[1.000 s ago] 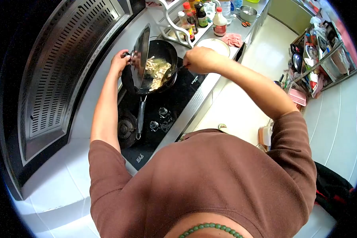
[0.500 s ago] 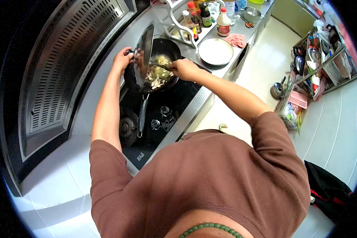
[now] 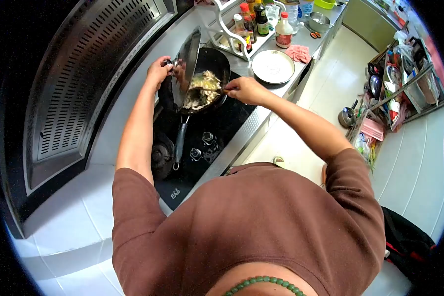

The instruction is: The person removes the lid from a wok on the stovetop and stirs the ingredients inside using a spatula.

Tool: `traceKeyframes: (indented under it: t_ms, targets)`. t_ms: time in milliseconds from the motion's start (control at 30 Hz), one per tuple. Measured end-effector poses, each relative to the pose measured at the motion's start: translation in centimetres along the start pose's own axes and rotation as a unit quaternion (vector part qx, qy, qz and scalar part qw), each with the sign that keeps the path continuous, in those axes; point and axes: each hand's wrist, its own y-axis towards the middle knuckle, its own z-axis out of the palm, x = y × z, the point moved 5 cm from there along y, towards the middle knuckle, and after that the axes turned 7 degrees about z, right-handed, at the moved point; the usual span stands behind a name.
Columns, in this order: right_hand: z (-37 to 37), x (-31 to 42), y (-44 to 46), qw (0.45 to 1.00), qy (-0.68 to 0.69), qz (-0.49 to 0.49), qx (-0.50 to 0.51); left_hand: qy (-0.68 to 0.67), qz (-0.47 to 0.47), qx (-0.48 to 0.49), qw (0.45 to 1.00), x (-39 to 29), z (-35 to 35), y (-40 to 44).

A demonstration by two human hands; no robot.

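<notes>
My left hand [image 3: 159, 70] is closed on the knob of a glass pot lid [image 3: 186, 64], which stands on edge, tilted over the left side of a black wok [image 3: 217, 60]. Pale chopped food [image 3: 202, 98] with some yellowish liquid lies in the wok. My right hand [image 3: 246, 90] is wrapped round the brown handle of a spatula [image 3: 225, 91], whose head is in among the food. The wok's dark handle [image 3: 180, 143] points toward me across the black gas stove [image 3: 182, 180].
A white plate [image 3: 274, 67] sits on the counter right of the wok, beside a pink cloth [image 3: 298, 53]. Sauce bottles stand in a white rack [image 3: 227, 37] behind. A metal range hood [image 3: 89, 74] slants along the left. Cluttered shelves [image 3: 399, 84] stand at the right.
My right hand has moved to the right with the spatula, and the food in the wok has been shifted about. The lid stays raised in my left hand.
</notes>
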Motion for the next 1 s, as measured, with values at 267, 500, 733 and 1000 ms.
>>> traceKeyframes:
  t_ms: [267, 500, 733, 1000]
  targets:
    - [5.3, -0.4, 5.4, 0.991, -0.126, -0.018, -0.051, 0.049, 0.023, -0.005, 0.999, -0.7, 0.1, -0.1]
    - [-0.6, 0.7, 0.9, 0.976, -0.19, -0.095, 0.038, 0.066, 0.02, -0.005, 0.998, 0.3, 0.3, 0.4]
    - [-8.7, 4.1, -2.6, 0.982, -0.163, -0.061, 0.068, 0.049, 0.041, -0.019, 0.998, -0.4, 1.0, 0.1]
    - [-2.2, 1.6, 0.4, 0.986, -0.15, -0.054, -0.052, 0.084, 0.031, -0.014, 0.996, -2.9, 1.3, -1.1]
